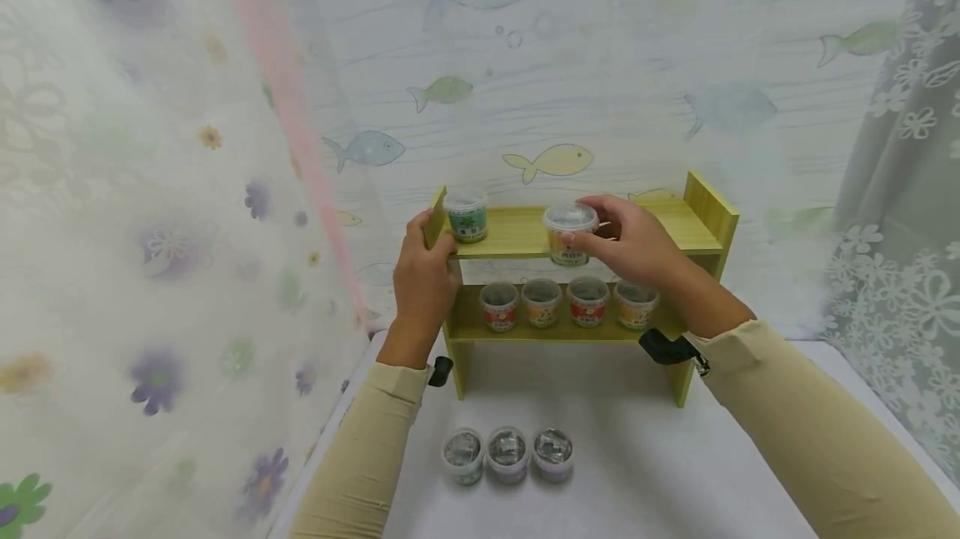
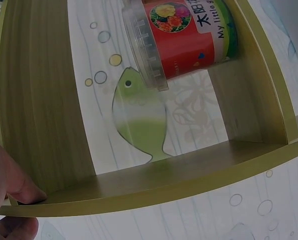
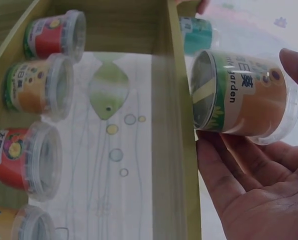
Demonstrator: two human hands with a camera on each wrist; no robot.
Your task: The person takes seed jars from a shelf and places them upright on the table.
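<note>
A small green wooden shelf (image 1: 517, 232) with two levels stands on the white table. My left hand (image 1: 424, 272) grips the shelf's left end, its fingers curled round the edge of the top board (image 2: 139, 192). My right hand (image 1: 626, 239) holds an orange-labelled clear cup (image 1: 570, 232) by its lid over the top board; in the right wrist view the cup (image 3: 244, 97) lies between thumb and fingers. A green-labelled cup (image 1: 467, 216) stands on the top board at the left. Several cups (image 1: 566, 302) line the lower board; a red one (image 2: 181, 35) shows in the left wrist view.
Three lidded cups (image 1: 508, 455) stand in a row on the table (image 1: 637, 472) in front of the shelf. Fish-patterned curtain (image 1: 555, 89) hangs behind it, flower-patterned curtains at the left (image 1: 150, 256) and right (image 1: 900, 256).
</note>
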